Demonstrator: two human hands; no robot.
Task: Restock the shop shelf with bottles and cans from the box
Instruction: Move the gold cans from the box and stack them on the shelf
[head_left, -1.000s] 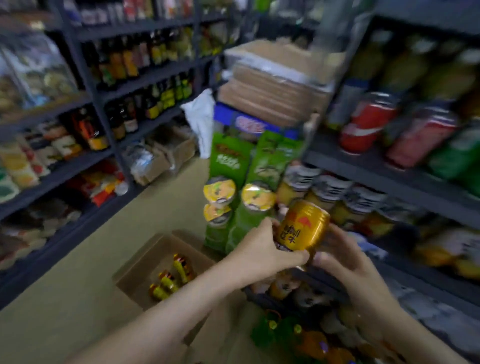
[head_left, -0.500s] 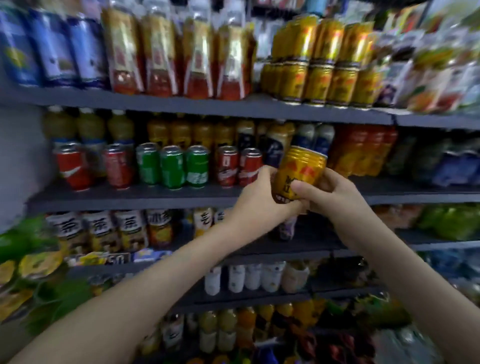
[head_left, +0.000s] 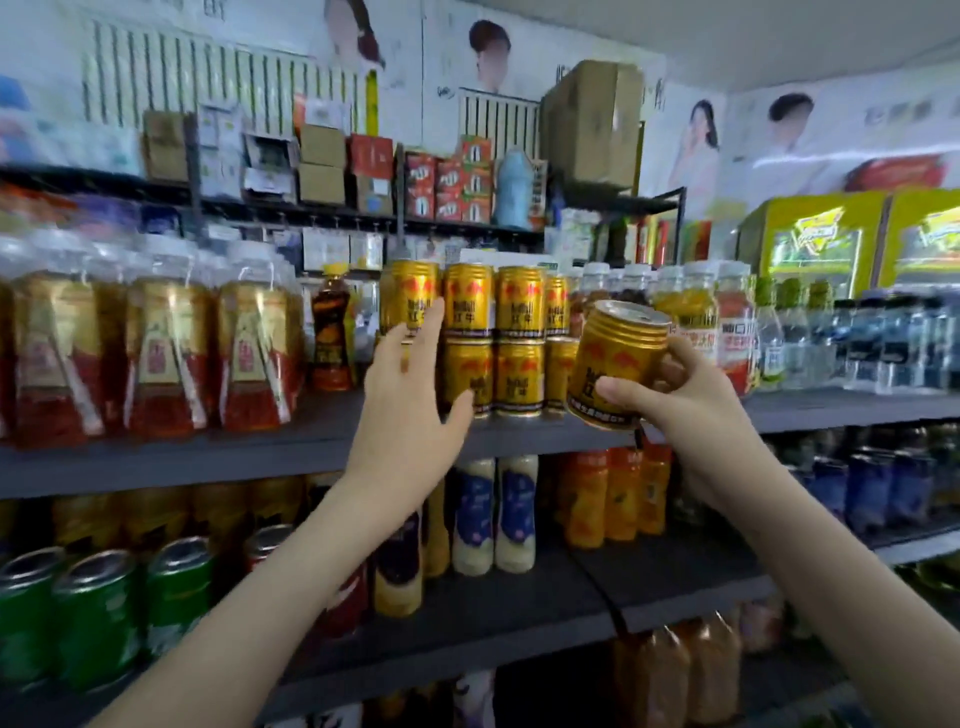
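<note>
Our right hand (head_left: 685, 400) grips the tilted gold metal can (head_left: 618, 364) round its middle, just right of the stacked gold cans (head_left: 493, 343) on the grey shelf (head_left: 260, 452), while our left hand (head_left: 410, 384) is spread open beside them; we judge the can stiff, smooth and fairly heavy.

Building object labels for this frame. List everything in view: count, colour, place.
held can: 1, gold, tilted, in front of upper shelf
stacked cans: at least seven showing, gold, two tiers, middle of upper shelf
upper shelf: 1, grey
large containers: at least three, clear with gold and red labels, upper shelf left
dark bottle: 1, yellow cap, left of stacked cans
white-capped bottles: several, mixed labels, right of stacked cans
green cans: 3, green, lower shelf left
white bottles: 2, blue labels, lower shelf middle
orange bottles: several, right of white bottles
cardboard boxes: several, brown, top rack
left hand: open, at left end of stacked cans
right hand: grips held can
</note>
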